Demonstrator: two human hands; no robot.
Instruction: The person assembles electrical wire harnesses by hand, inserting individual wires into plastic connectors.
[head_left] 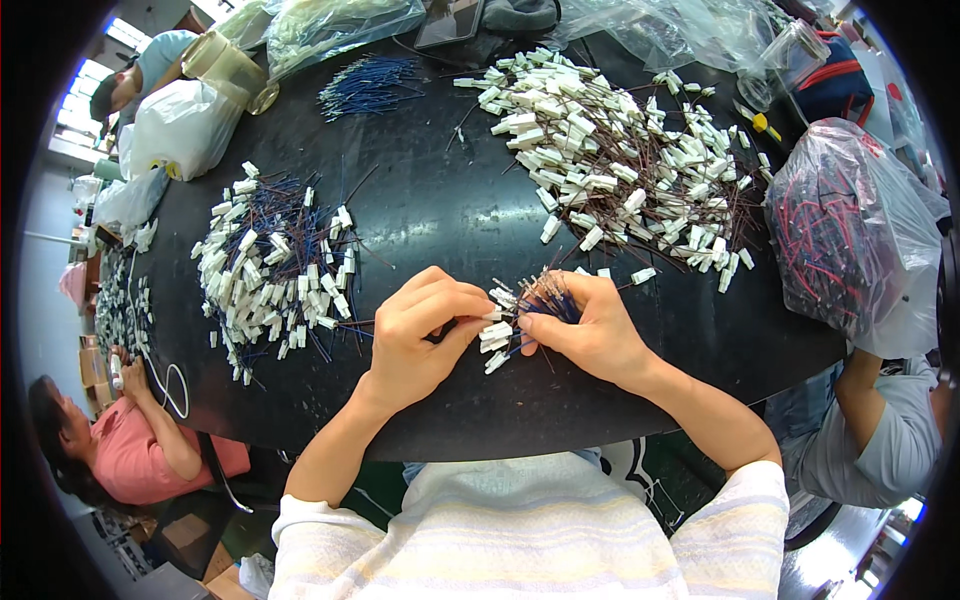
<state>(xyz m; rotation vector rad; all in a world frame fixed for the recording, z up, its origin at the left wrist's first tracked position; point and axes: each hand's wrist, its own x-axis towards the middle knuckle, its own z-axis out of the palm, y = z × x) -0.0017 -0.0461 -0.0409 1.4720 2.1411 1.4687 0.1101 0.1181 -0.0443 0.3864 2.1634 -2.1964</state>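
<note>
White connectors on brown leads (630, 165) heap largest at the counter's (430, 200) far right, a smaller blue-wired heap (275, 268) at left; blue wires (370, 86) toward the far edge appear unfitted, work seemingly partway. Near edge: right hand (597, 328) closed around a wire bundle (548, 299), left hand (425, 325) pinching a connector (492, 313).

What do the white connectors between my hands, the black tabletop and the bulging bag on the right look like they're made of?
White connectors: likely hard plastic, opaque, with crisp block edges.
Black tabletop: smooth, semi-gloss, showing pale reflections; laminate or a rubbery sheet, I can't tell.
Bulging bag: probably thin plastic film, shiny and wrinkled, with red strands showing through.
</note>
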